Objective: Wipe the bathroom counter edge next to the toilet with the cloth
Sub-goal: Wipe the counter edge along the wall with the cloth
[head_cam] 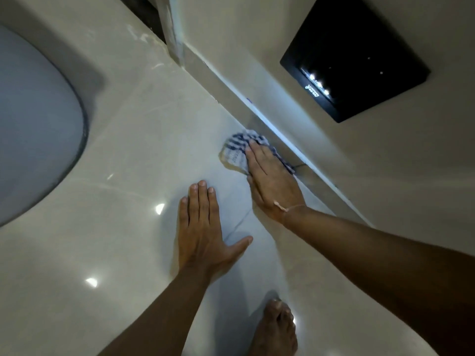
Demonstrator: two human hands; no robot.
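A blue-and-white striped cloth (236, 148) lies bunched on the glossy beige surface (133, 160), right against the foot of a raised edge (284, 136) that runs diagonally from top centre to lower right. My right hand (270, 179) presses flat on the cloth with fingers stretched forward, covering its near half. A thin string bracelet sits on that wrist. My left hand (201, 227) rests palm-down on the bare surface just left of the right hand, fingers together, thumb out, holding nothing.
The white toilet (33, 124) curves along the left side. A black glossy panel (359, 55) with small lights is set in the beige wall beyond the edge. A bare foot (276, 327) stands at the bottom centre. A vertical corner trim (174, 29) rises at top centre.
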